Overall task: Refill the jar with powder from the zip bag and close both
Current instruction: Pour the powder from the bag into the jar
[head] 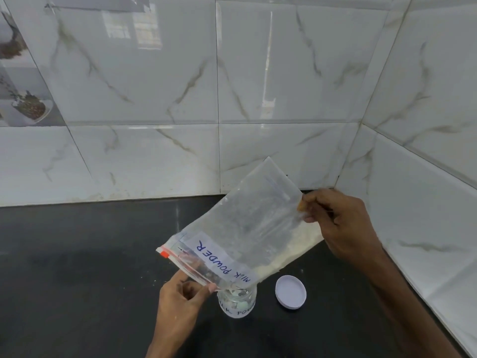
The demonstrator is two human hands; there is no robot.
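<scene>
Step in hand: pouring, judged from the tilt; zip bag (240, 228) held mouth-down over the open jar (237, 302); powder (291, 250) lies along the bag's lower edge, toward the mouth.
Method advised: keep the mouth corner directly above the jar opening; raise the far end gradually so the powder slides rather than dumps; hold the zip strip parted, else flow will choke and spill onto the dark counter (77, 254).
Left hand (180, 295): low, beside the jar; thumb and forefinger pinching the bag's mouth corner at the red zip strip.
Right hand (340, 223): raised, well above the counter; fingers pinching the bag's upper closed end.
Jar: upright on the counter, beneath the bag mouth; fill level not legible.
Lid (291, 292): off; lying flat just right of the jar; not touching it.
</scene>
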